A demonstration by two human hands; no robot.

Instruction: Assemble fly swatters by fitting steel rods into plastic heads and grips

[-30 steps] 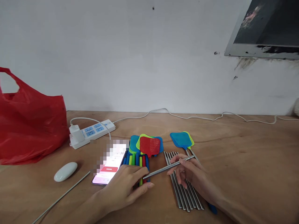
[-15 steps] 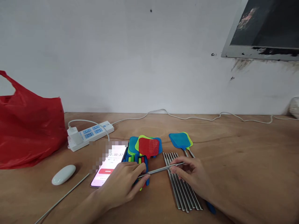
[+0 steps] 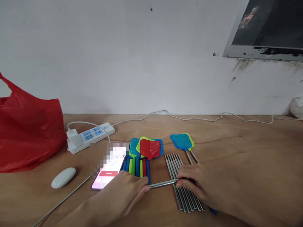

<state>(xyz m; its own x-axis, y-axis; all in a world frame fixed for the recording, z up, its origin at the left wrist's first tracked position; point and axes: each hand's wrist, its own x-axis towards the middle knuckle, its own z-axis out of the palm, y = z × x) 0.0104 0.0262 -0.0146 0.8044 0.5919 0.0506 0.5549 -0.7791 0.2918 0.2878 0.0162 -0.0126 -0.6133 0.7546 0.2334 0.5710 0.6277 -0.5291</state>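
A thin silver metal tube (image 3: pixel 163 184) is stretched level between my two hands. My left hand (image 3: pixel 129 192) is closed round its left end, and my right hand (image 3: pixel 193 181) grips the other end; both tips are hidden by fingers. Under and beside my right hand lies a row of several metal tubes (image 3: pixel 181 186). Just beyond my left hand are blue, green, yellow and red handle grips (image 3: pixel 137 165). Behind those grips, fly swatter heads lie in a pile, a red head (image 3: pixel 150 148) on top. Two swatters with metal stems, the upper with a blue head (image 3: pixel 181 142), lie past my right hand.
Left of my left hand, a lit phone (image 3: pixel 109 170) lies on the wooden table (image 3: pixel 248 157). A white mouse (image 3: pixel 63 177), a power strip (image 3: pixel 92 135) with a charger, and a red plastic bag (image 3: pixel 30 132) stand further left. A white cable (image 3: pixel 189 119) runs along the wall.
Both hands have come lower with the metal tube, which now lies more level. My right hand has closed more fully round its end. More of the coloured grips show.
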